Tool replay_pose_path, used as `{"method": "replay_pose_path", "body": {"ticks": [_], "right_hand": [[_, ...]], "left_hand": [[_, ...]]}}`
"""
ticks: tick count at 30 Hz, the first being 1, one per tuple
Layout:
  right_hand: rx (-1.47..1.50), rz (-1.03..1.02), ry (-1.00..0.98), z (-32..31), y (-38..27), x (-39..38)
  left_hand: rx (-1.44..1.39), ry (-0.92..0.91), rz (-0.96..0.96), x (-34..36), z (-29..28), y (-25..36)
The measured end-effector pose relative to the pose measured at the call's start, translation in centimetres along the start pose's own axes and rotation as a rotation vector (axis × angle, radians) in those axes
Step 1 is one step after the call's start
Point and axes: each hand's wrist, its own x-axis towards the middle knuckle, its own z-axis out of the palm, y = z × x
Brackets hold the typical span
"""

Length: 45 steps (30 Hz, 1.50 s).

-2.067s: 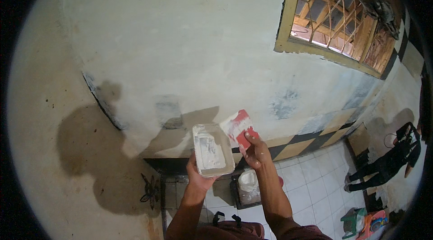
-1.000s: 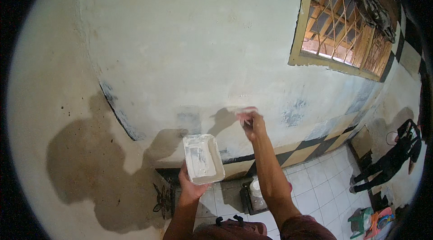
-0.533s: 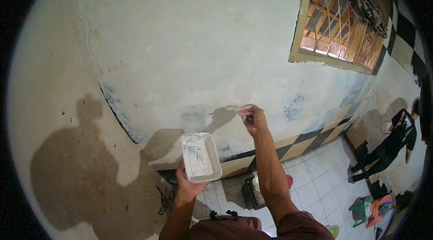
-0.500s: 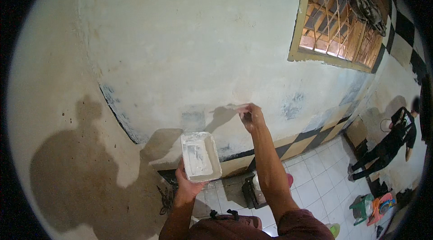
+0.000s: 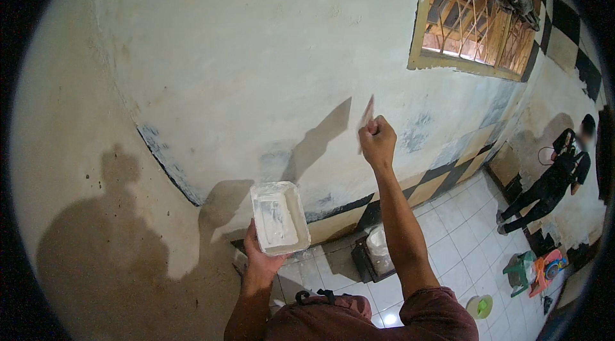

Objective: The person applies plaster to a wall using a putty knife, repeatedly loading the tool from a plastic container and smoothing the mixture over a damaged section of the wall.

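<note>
My left hand (image 5: 261, 260) is closed around the lower left of a white rectangular tub (image 5: 298, 229), coated inside with whitish paste. My right hand (image 5: 379, 142) is raised in front of the wall, its fingers closed on a thin, flat scraper (image 5: 368, 109). The scraper stands nearly edge-on and looks blurred, so I cannot tell whether it touches the wall. Behind both hands is the wall (image 5: 237, 84), mostly covered in off-white filler, with bluish-grey patches.
A barred window (image 5: 471, 20) sits at the upper right. Below are a dark box (image 5: 365, 263) on white floor tiles (image 5: 451, 235) and a green bowl (image 5: 479, 306). A person in dark clothes (image 5: 551, 174) stands at the far right near small plastic stools (image 5: 544, 272).
My right hand has risen and moved right, and the scraper has swung from nearly level to nearly upright. The tub remains in my left hand. The person at right has turned.
</note>
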Motion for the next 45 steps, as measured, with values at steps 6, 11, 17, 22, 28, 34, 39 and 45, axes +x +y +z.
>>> {"method": "replay_pose_path", "body": {"ticks": [6,11,17,22,28,34,39,45], "right_hand": [[-0.260,-0.626,-0.038,2.2,-0.4,5.2],[-0.257,-0.844,-0.228,5.0,8.0,-0.1],[-0.280,-0.624,-0.165,0.8,4.4,0.1],[-0.333,-0.326,0.132,-2.7,2.1,11.1],[-0.266,-0.595,-0.197,7.4,4.1,0.9],[0.141,-0.340,-0.055,3.8,2.3,-1.9],[0.045,-0.217,0.239,0.9,2.6,4.1],[-0.268,-0.520,0.052,5.6,3.3,6.1]], "left_hand": [[-0.052,-0.061,0.006,-0.4,-0.2,0.5],[-0.200,0.073,-0.126,0.6,-0.9,-0.3],[-0.161,0.051,-0.139,0.1,-0.5,0.3],[-0.140,0.075,-0.107,-0.4,-1.1,0.0],[-0.153,0.040,-0.152,-0.7,-1.6,0.2],[0.215,-0.003,0.100,-2.0,-0.1,0.1],[-0.235,0.073,-0.122,-1.6,-2.7,0.4],[-0.071,0.267,-0.058,-1.5,-0.2,0.4]]}}
